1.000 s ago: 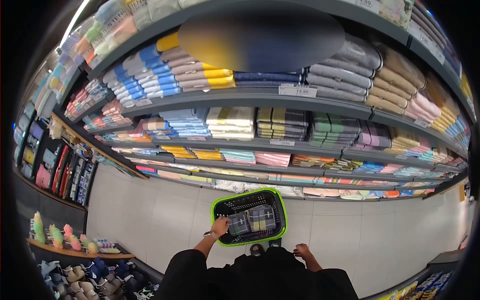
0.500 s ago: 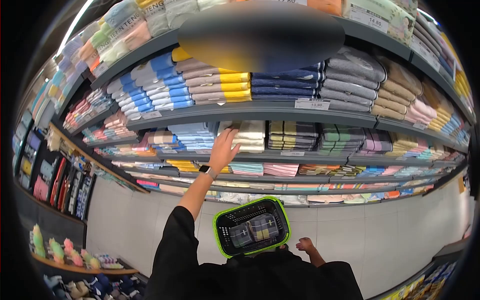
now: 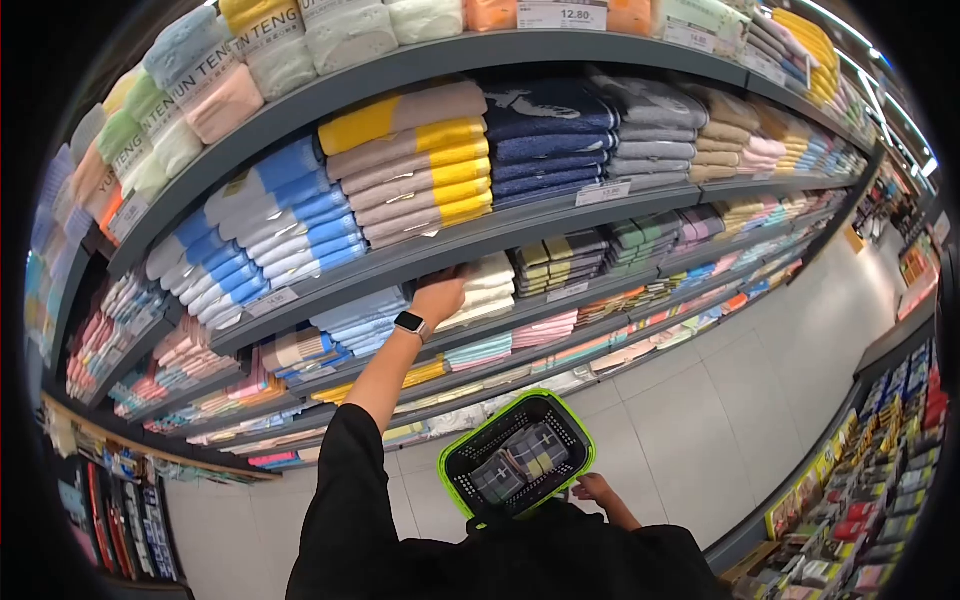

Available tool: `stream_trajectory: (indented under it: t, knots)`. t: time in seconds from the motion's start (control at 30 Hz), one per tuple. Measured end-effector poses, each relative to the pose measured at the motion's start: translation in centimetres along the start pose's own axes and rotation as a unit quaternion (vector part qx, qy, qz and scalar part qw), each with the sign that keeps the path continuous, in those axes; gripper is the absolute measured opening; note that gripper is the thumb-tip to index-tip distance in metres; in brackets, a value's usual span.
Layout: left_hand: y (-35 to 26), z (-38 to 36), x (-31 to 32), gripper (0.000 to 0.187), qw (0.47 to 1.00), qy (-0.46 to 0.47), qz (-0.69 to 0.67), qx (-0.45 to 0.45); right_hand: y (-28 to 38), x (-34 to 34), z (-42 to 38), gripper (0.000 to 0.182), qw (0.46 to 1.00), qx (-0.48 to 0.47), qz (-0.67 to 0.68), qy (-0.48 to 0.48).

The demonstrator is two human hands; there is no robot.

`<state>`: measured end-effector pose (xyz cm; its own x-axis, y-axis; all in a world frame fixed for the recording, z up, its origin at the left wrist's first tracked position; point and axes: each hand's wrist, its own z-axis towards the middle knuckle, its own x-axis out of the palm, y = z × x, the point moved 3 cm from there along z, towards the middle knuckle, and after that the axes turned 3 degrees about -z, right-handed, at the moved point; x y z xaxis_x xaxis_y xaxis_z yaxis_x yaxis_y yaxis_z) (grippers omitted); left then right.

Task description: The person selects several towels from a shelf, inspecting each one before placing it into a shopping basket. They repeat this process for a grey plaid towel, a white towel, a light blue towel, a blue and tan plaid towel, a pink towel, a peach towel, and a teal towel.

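Observation:
My left hand (image 3: 440, 297), with a watch on its wrist, reaches into a middle shelf at a stack of cream towels (image 3: 487, 292). Its fingertips are hidden in the shade beneath the shelf above. Light blue towels (image 3: 362, 316) lie just left of that hand. Low in front of me is a black basket with a bright green rim (image 3: 447, 478). Folded plaid towels (image 3: 536, 450) with paper bands lie inside it. Close by the basket's right corner is my right hand (image 3: 594, 488), its fingers loosely bent and apart.
Above, a shelf edge (image 3: 410, 262) carries blue-and-white, yellow-and-taupe, navy (image 3: 548, 150) and grey towel stacks. Dark plaid towels (image 3: 560, 262) sit right of the cream ones. Another packed display (image 3: 850, 520) stands behind at the right, across the tiled floor (image 3: 700, 400).
The view has turned and tilted. My left hand has gone deeper into the shelf, so its fingers no longer show. My right hand has come closer to the basket's rim.

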<state>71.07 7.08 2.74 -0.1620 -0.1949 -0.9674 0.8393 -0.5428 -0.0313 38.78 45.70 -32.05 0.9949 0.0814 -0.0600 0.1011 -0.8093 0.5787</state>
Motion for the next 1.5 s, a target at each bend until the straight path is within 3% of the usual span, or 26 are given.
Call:
stream_trajectory:
  t: [0.03, 0.13, 0.23, 0.27, 0.33, 0.37, 0.4, 0.47, 0.53, 0.6, 0.63, 0.67, 0.73, 0.77, 0.83, 1.0, 1.2, 1.43, 1.5]
  knots:
    - [0.0, 0.2, 0.4, 0.043, 0.995, -0.07, 0.062, 0.04, 1.9, 0.5, -1.0, 0.035, 1.0, 0.003, 0.021, 0.008]
    - [-0.5, 0.4, 0.3, 0.043, 0.993, -0.086, 0.08, -0.003, 5.6, 1.9, 2.4, 0.033, 0.992, -0.095, 0.079, 0.04]
    - [-0.1, 0.5, 0.3, 0.041, 0.985, -0.125, 0.113, -0.016, 18.1, 5.1, -4.0, 0.033, 0.977, -0.115, 0.15, 0.099]
    - [-0.6, 0.2, -0.3, 0.041, 0.985, -0.126, 0.114, -0.02, 21.1, 6.1, -4.5, 0.034, 0.963, -0.14, 0.179, 0.143]
    - [-2.0, -0.8, -3.5, 0.039, 0.994, -0.012, 0.009, -0.106, 26.9, 8.2, -5.5, 0.037, 0.929, -0.18, 0.231, 0.226]
    - [-3.5, -1.2, -6.0, 0.036, 0.981, 0.1, -0.025, -0.165, 29.7, 9.4, -6.1, 0.04, 0.909, -0.194, 0.257, 0.264]
    - [-4.2, -1.9, -7.1, 0.036, 0.98, 0.103, -0.021, -0.169, 32.3, 10.5, -6.5, 0.043, 0.883, -0.205, 0.292, 0.306]
    - [-6.8, -4.4, -9.2, 0.036, 0.991, -0.134, -0.027, -0.009, 36.6, 12.4, -8.1, 0.049, 0.819, -0.192, 0.377, 0.388]
    - [-8.8, -6.9, -9.4, 0.039, 0.983, -0.177, -0.043, 0.032, 39.8, 13.8, -9.0, 0.052, 0.749, -0.156, 0.46, 0.451]
    - [-11.8, -9.8, -10.1, 0.041, 0.986, -0.151, -0.055, 0.038, 41.1, 15.1, -7.9, 0.048, 0.655, -0.169, 0.547, 0.492]
    - [-12.7, -11.2, -9.8, 0.041, 0.987, -0.141, -0.051, 0.051, 40.6, 15.4, -7.4, 0.043, 0.702, -0.16, 0.513, 0.467]
    - [-13.6, -12.3, -9.4, 0.046, 0.991, -0.116, -0.037, 0.051, 40.3, 15.4, -8.0, 0.043, 0.713, -0.194, 0.511, 0.44]
    - [-14.5, -13.9, -9.5, 0.052, 0.995, -0.072, -0.047, 0.046, 39.4, 15.4, -9.0, 0.048, 0.71, -0.237, 0.516, 0.416]
    - [-15.0, -14.6, -9.9, 0.052, 0.996, -0.071, -0.047, 0.041, 39.4, 15.6, -9.0, 0.048, 0.712, -0.233, 0.515, 0.418]
    - [-15.3, -15.4, -10.4, 0.056, 0.982, -0.051, -0.18, -0.012, 38.1, 15.1, -9.2, 0.049, 0.724, -0.226, 0.508, 0.408]
    - [-16.0, -16.3, -10.0, 0.061, 0.975, -0.058, -0.21, -0.041, 35.9, 13.3, -9.6, 0.05, 0.755, -0.21, 0.505, 0.362]
    - [-15.9, -16.6, -10.5, 0.072, 0.96, -0.136, -0.21, -0.127, 35.9, 12.7, -10.4, 0.051, 0.786, -0.201, 0.49, 0.319]
    - [-15.9, -17.5, -10.5, 0.074, 0.944, -0.134, -0.259, -0.151, 35.4, 13.0, -12.2, 0.052, 0.818, -0.193, 0.459, 0.287]
    - [-14.7, -18.0, -9.6, 0.068, 0.876, -0.238, -0.359, -0.215, 35.3, 13.2, -12.7, 0.053, 0.827, -0.192, 0.45, 0.277]
